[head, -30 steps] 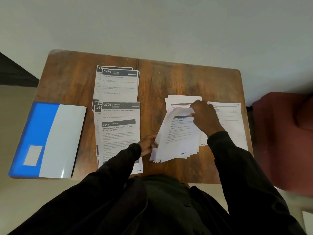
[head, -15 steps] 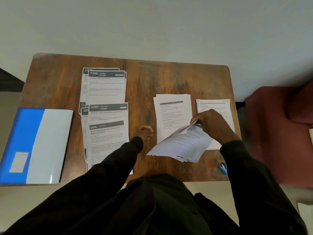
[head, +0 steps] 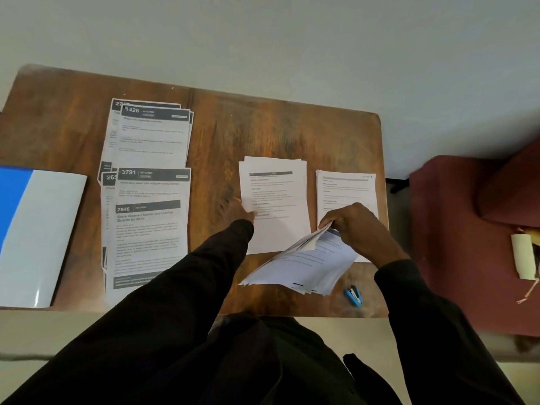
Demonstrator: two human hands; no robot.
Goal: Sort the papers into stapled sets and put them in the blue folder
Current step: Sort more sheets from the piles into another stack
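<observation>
**Now: a sheaf in one hand, the other at the middle pile**

Plainly, we see a person in dark sleeves bent over a wooden table [head: 263,127]. The right hand [head: 356,223] pinches a sheaf of papers [head: 304,264] by its upper corner, fingers and thumb clamped on the sheets. The sheaf is lifted and tilted, fanning out down and to the left above the table's near edge. It covers the lower right corner of the middle pile [head: 274,194].

The left hand [head: 236,209] reaches to the left edge of that middle pile and touches it. It is blurred, so we cannot tell whether its fingers lie straight or curled.

Just beside the middle pile, to its right, lies a second white pile [head: 344,188], partly hidden by the right hand. On the left half of the table we count two overlapping groups of dark-headed sheets, a far group [head: 152,133] and a near group [head: 146,229].

We find the blue folder [head: 43,235] closed and flat at the table's left end, apart from all the papers. A small blue stapler [head: 353,296] lies near the front edge, below the lifted sheaf. A red armchair [head: 473,229] stands to the right of the table.
</observation>
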